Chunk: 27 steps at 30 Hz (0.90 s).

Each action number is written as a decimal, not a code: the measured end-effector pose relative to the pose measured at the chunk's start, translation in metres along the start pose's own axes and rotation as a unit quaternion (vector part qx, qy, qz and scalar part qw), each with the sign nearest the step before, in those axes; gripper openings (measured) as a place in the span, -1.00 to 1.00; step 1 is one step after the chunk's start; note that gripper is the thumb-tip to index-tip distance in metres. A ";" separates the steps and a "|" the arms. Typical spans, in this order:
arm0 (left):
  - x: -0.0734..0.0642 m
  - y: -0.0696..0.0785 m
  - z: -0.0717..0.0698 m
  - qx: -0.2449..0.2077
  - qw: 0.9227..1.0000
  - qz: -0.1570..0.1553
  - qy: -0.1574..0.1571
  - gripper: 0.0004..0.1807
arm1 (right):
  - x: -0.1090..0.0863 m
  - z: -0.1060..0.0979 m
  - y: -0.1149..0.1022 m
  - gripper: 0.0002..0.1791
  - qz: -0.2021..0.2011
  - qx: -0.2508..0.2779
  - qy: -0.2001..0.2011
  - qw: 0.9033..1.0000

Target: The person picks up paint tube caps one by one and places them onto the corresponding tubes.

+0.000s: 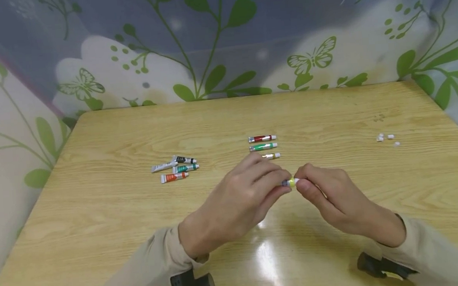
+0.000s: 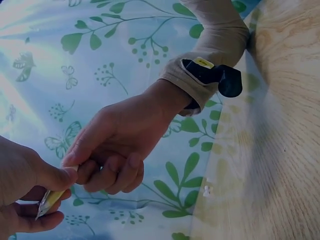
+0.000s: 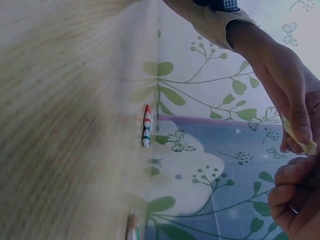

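Note:
My left hand [image 1: 242, 193] grips a small yellow paint tube [image 1: 290, 182] by its body, above the table. At its other end, the thumb and forefinger of my right hand [image 1: 334, 197] pinch the white cap [image 1: 297, 181]. In the left wrist view the tube [image 2: 51, 200] shows its flat silver end below the fingers. Just beyond the left hand lie a red tube [image 1: 262, 138], a green tube [image 1: 263, 147] and an ochre tube [image 1: 271, 156], all with white tips pointing right. The left fingers partly cover the ochre one.
On the left of the wooden table [image 1: 118, 212] lies a group of tubes: white-silver [image 1: 163, 166], black [image 1: 185, 160], teal [image 1: 187, 168] and orange [image 1: 174, 177]. Several small white caps [image 1: 380, 137] sit at the far right. A patterned curtain [image 1: 222, 41] hangs behind the table.

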State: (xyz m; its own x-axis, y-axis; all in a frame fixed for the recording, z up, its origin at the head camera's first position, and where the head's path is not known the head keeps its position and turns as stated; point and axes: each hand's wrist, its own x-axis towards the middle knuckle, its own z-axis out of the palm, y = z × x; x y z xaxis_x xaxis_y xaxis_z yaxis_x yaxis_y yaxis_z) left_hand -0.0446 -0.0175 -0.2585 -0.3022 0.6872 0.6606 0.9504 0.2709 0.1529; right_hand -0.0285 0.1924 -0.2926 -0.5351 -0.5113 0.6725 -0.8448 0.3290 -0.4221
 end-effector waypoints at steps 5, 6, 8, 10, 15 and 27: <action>-0.001 0.002 0.002 -0.033 0.999 -0.024 0.014 -0.89 | -0.004 0.009 0.003 -0.63 -0.015 0.053 0.031 0.998; -0.001 0.003 0.003 -0.033 0.999 -0.022 0.021 -0.90 | -0.005 0.010 0.003 -0.64 -0.009 0.068 0.033 0.997; -0.001 0.003 0.005 -0.021 0.999 -0.010 0.035 -0.90 | -0.007 0.010 0.000 -0.65 0.026 0.103 0.030 0.994; -0.001 0.003 0.008 0.015 0.999 0.017 0.048 -0.91 | -0.008 0.009 -0.004 -0.65 0.070 0.148 0.020 0.986; -0.002 0.002 0.012 0.105 0.989 0.081 0.066 -0.89 | -0.006 0.005 -0.013 -0.57 0.201 0.276 -0.015 0.940; -0.003 -0.001 0.017 0.102 0.991 0.067 0.057 -0.90 | -0.004 0.002 -0.014 -0.54 0.266 0.310 -0.027 0.912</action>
State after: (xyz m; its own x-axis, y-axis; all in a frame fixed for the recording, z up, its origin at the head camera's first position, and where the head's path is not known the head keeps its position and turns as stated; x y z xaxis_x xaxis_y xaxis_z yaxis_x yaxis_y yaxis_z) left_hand -0.0460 -0.0084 -0.2731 -0.1523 0.6489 0.7455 0.9432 0.3208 -0.0865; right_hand -0.0147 0.1881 -0.2907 -0.8559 -0.4538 0.2482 -0.2967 0.0377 -0.9542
